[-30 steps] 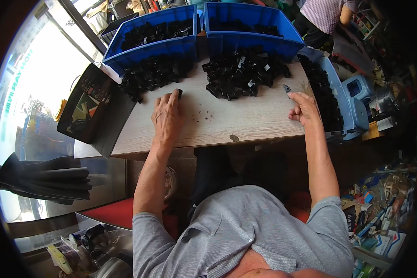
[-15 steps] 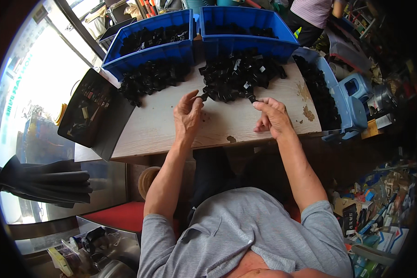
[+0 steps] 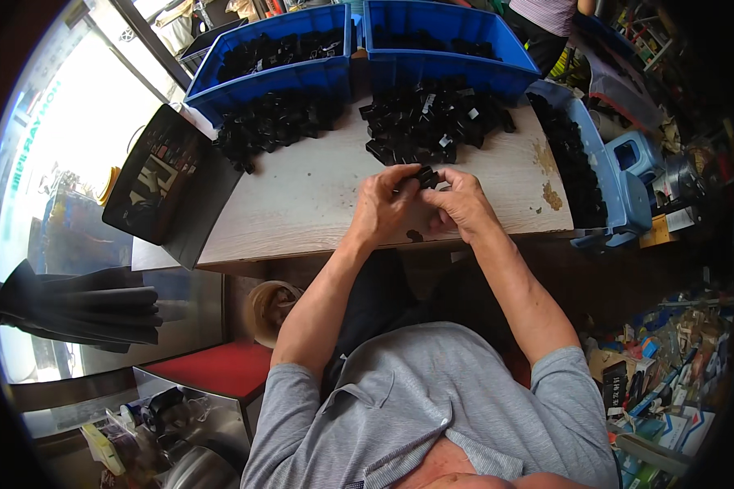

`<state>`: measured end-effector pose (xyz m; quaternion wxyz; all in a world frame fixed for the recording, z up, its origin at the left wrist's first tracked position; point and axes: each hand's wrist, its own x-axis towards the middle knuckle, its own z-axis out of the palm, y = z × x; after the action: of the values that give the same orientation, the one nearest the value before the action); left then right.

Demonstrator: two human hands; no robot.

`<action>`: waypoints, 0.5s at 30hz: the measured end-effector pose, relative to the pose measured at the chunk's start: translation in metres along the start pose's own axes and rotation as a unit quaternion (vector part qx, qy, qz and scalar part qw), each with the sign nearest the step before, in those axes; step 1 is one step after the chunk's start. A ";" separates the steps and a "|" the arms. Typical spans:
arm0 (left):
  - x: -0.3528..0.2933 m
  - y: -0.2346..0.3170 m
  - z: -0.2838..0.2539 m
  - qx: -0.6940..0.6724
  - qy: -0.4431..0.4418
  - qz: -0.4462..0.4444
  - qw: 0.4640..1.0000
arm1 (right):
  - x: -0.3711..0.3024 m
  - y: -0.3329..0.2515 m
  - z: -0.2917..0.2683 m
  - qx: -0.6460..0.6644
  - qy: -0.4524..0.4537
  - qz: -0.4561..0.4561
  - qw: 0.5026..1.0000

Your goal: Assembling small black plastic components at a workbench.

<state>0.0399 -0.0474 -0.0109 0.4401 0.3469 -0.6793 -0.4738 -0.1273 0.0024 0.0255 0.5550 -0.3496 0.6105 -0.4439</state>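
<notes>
My left hand [image 3: 385, 204] and my right hand [image 3: 462, 204] meet over the middle of the pale wooden table [image 3: 302, 204]. Together they grip a small black plastic part [image 3: 424, 177] between the fingertips. Just beyond the hands lies a heap of similar black parts [image 3: 432, 118]. A second heap of black parts [image 3: 269, 126] lies further left on the table.
Two blue bins [image 3: 294, 77] [image 3: 457, 61] with black parts stand at the table's far edge. A blue tray [image 3: 603, 163] of black parts runs along the right edge. A black tray [image 3: 151, 187] hangs off the left edge. Another person [image 3: 546, 16] stands at the back right.
Both hands moved from apart on the table to the middle and came together on a black part.
</notes>
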 end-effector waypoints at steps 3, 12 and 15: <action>0.002 0.002 -0.009 0.121 -0.023 0.044 0.991 | 0.005 -0.004 0.003 -0.042 -0.002 0.012 0.999; 0.014 -0.008 -0.018 0.182 -0.096 0.187 0.961 | 0.008 -0.011 0.005 -0.124 -0.002 0.031 0.992; 0.014 -0.007 -0.017 0.180 -0.095 0.192 0.960 | 0.007 -0.012 0.005 -0.126 0.003 0.024 0.992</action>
<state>0.0505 -0.0677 -0.0105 0.3864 0.2368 -0.8459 -0.2811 -0.1237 -0.0092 0.0339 0.5151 -0.4007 0.6713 -0.3514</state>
